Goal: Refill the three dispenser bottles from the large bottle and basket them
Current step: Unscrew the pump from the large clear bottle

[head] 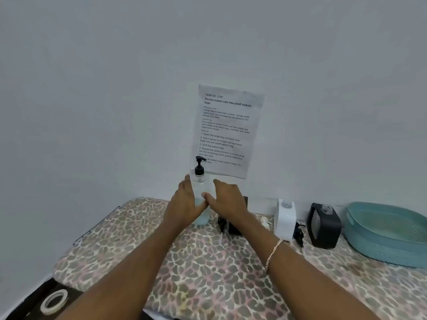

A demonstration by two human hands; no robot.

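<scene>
A tall clear bottle (200, 185) with a black pump top and pale blue liquid stands upright at the back of the table. My left hand (186, 202) and my right hand (227, 199) are on either side of it, fingers spread, thumbs close to its front. A dark dispenser bottle (234, 225) is mostly hidden behind my right wrist. To the right stand a white dispenser bottle (286, 219) and a black dispenser bottle (323, 225), both with open necks. A loose black pump (299, 232) lies between them. The teal basket (388, 236) sits at the far right.
The table carries a leopard-print cloth (208, 273). A printed sheet (227, 130) hangs on the wall behind the tall bottle. A roll of white tape (54, 301) lies on a dark surface at the lower left. A white pump piece (264, 221) rests near my right forearm.
</scene>
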